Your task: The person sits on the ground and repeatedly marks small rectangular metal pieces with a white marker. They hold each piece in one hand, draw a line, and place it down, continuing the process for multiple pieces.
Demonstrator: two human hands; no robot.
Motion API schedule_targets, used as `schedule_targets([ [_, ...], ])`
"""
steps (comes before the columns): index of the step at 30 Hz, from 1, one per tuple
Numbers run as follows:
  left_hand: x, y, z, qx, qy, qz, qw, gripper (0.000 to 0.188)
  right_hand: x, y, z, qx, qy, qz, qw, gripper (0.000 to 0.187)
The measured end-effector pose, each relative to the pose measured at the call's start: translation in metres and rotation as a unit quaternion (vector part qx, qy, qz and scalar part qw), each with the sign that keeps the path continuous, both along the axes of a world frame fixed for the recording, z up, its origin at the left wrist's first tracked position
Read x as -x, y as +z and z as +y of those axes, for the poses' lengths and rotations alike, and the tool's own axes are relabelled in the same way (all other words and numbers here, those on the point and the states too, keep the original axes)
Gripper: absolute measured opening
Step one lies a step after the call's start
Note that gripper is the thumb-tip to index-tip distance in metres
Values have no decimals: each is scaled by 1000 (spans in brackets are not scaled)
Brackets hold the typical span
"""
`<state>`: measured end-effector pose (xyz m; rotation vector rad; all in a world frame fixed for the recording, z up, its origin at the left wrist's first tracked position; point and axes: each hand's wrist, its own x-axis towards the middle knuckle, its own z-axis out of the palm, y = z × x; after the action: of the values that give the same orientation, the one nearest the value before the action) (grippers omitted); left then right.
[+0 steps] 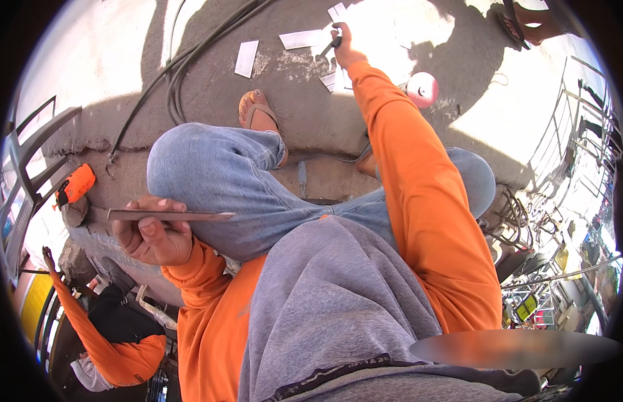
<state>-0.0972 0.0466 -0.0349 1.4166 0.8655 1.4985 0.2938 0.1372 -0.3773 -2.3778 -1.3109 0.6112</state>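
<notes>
At the left, my left hand point(157, 241) is closed on a flat metal strip point(174, 216), seen nearly edge-on. Its thumb and fingers grip the strip in front of my knee. My right arm stretches far forward, and the right hand point(350, 48) is low over the ground with a small dark tool point(335, 42) in its fingers; glare hides its exact kind. Around that hand lie flat pale rectangular plates, one point(301, 39) to its left, another point(246, 59) farther left. Several more overlap beneath the wrist.
A round pink and white object point(422, 90) stands right of my right forearm. Dark cables point(180, 67) run across the ground at the left. Another person in orange sleeves point(123, 355) is at the lower left. A sandalled foot point(516, 27) shows at the upper right.
</notes>
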Motion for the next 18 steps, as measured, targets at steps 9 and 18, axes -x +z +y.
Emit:
schedule_targets([
  [9, 14, -2, 8, -28, 9, 19, 999, 35, 52, -38, 41, -28, 142, -41, 989, 34],
  [18, 12, -3, 4, 34, 38, -56, 997, 32, 48, 41, 31, 52, 115, 135, 983, 53],
])
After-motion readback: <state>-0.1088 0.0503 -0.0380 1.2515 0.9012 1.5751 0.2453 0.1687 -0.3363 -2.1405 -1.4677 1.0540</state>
